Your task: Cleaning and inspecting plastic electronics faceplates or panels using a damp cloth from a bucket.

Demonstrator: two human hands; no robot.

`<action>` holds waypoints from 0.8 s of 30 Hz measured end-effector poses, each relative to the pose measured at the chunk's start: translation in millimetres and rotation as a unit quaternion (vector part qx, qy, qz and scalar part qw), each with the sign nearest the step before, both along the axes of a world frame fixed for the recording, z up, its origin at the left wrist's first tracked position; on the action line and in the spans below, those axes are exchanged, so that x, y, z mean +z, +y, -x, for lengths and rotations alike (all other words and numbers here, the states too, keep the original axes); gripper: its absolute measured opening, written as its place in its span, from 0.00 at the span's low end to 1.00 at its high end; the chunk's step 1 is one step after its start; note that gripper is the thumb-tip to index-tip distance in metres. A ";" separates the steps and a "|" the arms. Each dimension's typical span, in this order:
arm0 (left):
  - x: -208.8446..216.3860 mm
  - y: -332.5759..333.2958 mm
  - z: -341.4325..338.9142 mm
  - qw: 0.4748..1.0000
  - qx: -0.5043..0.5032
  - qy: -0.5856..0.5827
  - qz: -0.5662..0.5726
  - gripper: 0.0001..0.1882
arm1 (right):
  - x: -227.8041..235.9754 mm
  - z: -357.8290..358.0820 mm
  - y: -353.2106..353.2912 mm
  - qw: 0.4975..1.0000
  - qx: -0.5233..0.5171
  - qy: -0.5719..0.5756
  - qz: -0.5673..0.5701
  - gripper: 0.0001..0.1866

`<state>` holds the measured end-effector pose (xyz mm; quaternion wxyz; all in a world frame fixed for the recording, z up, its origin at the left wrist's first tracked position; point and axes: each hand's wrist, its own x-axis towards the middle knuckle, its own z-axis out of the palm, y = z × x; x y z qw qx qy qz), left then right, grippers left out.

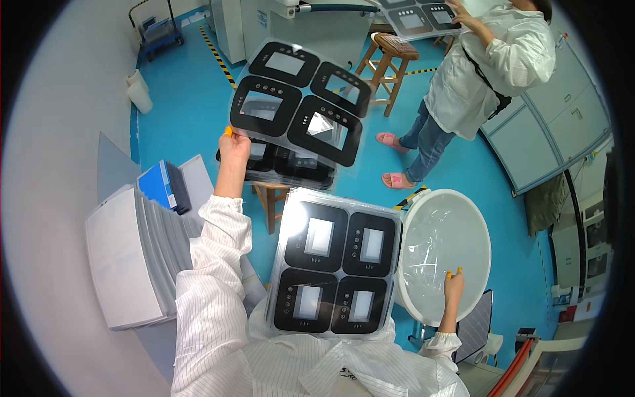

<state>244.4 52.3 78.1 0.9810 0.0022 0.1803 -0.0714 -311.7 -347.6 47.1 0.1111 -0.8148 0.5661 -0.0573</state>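
My left hand (pixel 235 147), a yellow cover on a fingertip, grips the left edge of a clear plastic sheet (pixel 290 132) printed with black panels that have windows. The sheet is raised and tilted above a stack of similar sheets (pixel 301 173) on a wooden stool (pixel 270 205). Another stack of printed sheets (pixel 338 280) lies close in front of my body. Over a round white bin (pixel 484 255) is my right hand (pixel 454 284). Its two yellow-covered fingertips are slightly apart, with nothing visible between them. Crumpled clear film (pixel 423 248) lies inside the bin.
To the left stand a tall pile of white sheets (pixel 119 264) and a blue box (pixel 159 187). A co-worker (pixel 486 73) at the far right holds a similar sheet (pixel 413 21) beside a wooden stool (pixel 393 47). Grey cabinets (pixel 529 142) line the right side.
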 end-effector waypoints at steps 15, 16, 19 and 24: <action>-46.3 23.6 26.4 0.955 0.123 0.074 -0.258 0.12 | 22.4 -26.7 8.3 0.995 0.039 -0.054 0.070 0.24; -45.8 24.2 29.2 0.941 0.109 0.061 -0.315 0.12 | 23.2 -30.4 7.3 0.995 0.047 -0.067 0.062 0.24; -51.6 29.2 42.5 0.866 0.073 0.005 -0.495 0.09 | 28.1 -42.8 11.2 0.993 0.060 -0.093 0.048 0.23; -59.3 23.0 68.8 0.413 0.067 0.049 -0.907 0.29 | 29.0 -60.7 15.9 0.986 0.092 -0.132 0.041 0.22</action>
